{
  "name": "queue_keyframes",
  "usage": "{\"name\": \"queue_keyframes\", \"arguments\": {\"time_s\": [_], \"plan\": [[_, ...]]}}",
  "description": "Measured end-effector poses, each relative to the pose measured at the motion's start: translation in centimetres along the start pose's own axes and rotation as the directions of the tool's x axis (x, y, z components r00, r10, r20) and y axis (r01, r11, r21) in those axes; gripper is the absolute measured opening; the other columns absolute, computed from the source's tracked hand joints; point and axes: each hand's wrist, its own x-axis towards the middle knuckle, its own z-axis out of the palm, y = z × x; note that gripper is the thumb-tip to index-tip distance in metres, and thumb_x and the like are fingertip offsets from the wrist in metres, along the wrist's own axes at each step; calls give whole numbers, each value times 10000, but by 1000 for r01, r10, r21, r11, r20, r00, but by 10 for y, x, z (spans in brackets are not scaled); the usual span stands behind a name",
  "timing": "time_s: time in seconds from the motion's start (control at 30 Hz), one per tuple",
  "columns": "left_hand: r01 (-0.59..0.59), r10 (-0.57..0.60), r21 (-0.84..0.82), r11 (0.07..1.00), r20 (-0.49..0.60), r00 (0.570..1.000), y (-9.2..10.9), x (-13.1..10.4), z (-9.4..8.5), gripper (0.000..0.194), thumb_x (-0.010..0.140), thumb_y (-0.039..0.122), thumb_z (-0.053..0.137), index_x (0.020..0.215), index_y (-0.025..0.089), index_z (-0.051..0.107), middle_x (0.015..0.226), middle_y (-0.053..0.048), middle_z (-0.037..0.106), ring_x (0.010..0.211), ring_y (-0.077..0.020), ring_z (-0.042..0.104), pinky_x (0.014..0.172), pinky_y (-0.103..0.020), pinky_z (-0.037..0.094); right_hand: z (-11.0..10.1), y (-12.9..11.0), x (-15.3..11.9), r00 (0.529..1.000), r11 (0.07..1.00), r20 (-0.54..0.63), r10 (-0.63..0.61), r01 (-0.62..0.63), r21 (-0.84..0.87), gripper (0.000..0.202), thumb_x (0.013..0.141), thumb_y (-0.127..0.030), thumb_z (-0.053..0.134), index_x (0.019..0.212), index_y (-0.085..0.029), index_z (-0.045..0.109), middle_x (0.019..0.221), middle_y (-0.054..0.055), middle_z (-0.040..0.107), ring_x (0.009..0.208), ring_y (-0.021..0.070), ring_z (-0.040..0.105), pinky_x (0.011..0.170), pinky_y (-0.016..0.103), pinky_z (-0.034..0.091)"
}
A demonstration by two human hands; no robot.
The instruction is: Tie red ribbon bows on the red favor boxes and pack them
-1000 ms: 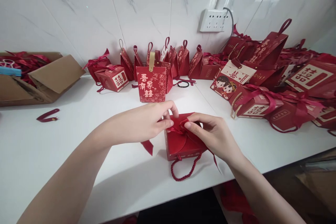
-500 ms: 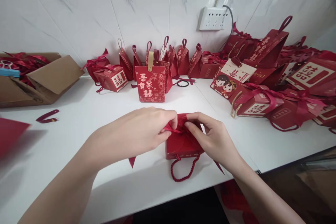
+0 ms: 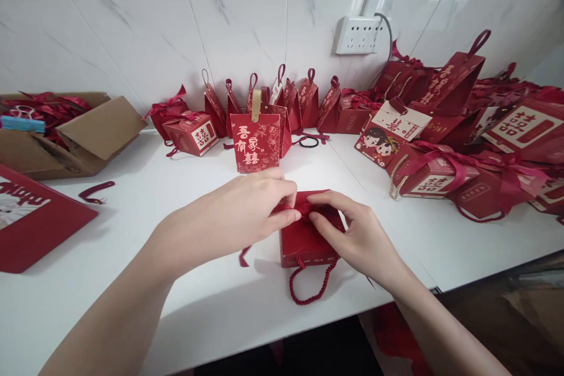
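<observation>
A small red gift box (image 3: 295,249) lies in front of me on the white table, its twisted red rope handle (image 3: 311,301) looping toward me. Red ribbon (image 3: 305,207) crosses its top. My left hand (image 3: 253,208) pinches the ribbon between thumb and fingers above the box's left side. On the other side, my right hand (image 3: 352,223) has thumb and fingertips closed on the ribbon near its middle. My fingers partly hide the knot or loop there. One ribbon tail (image 3: 244,257) dangles below my left hand.
Several upright red gift bags (image 3: 257,141) stand near the tiled wall. Ribboned boxes (image 3: 434,176) pile up on the right. At left are an open cardboard carton (image 3: 99,129) with ribbons, a larger red box (image 3: 48,232) and a dark red strap (image 3: 94,189). A power strip (image 3: 360,35) hangs on the wall.
My left fingers have drawn in closer to my right ones over the ribbon. The left ribbon tail has shifted right. More of the large red box at left is in view.
</observation>
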Motion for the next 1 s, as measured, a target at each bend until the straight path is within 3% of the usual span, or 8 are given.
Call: {"name": "queue_keyframes", "arguments": {"time_s": [0.23, 0.4, 0.63, 0.87, 1.0], "plan": [[-31, 34, -59, 998, 54, 998, 2, 1, 1, 241, 903, 316, 414, 736, 223, 562, 655, 51, 596, 528, -91, 519, 469, -232, 330, -1, -3, 3, 992, 986, -36, 124, -119, 116, 149, 794, -160, 567, 917, -240, 543, 824, -28, 720, 801, 149, 676, 708, 257, 505], [-99, 111, -115, 988, 110, 988, 4, 2, -1, 226, 899, 263, 410, 788, 228, 604, 655, 53, 577, 508, -83, 477, 457, -228, 317, -2, -9, 7, 991, 989, 24, 131, -132, 70, 177, 786, -147, 530, 869, -236, 658, 826, -13, 734, 797, 163, 691, 728, 265, 501], [-198, 191, -125, 972, -67, 979, 3, 11, 8, 253, 927, 215, 376, 861, 218, 621, 888, 15, 585, 752, -104, 555, 652, -239, 405, -3, -13, 7, 1000, 1000, 14, 25, -25, 13, 228, 777, -91, 502, 737, -230, 679, 701, -42, 702, 636, 127, 627, 687, 243, 483], [-107, 78, -295, 949, -107, 991, -6, 24, 15, 109, 885, 275, 452, 862, 211, 537, 827, 29, 616, 686, -112, 554, 580, -238, 401, -4, -2, 3, 992, 971, 115, 54, -79, 226, 162, 821, -168, 535, 766, -218, 679, 835, 6, 698, 798, 160, 629, 724, 274, 490], [-120, 107, -252, 960, -62, 992, -12, 30, 19, 129, 866, 260, 459, 816, 199, 560, 837, 16, 626, 757, -134, 562, 640, -258, 409, -4, 3, -1, 994, 945, 37, 104, -110, 309, 107, 821, -235, 576, 788, -202, 672, 860, 29, 687, 803, 170, 624, 734, 293, 493]]}}
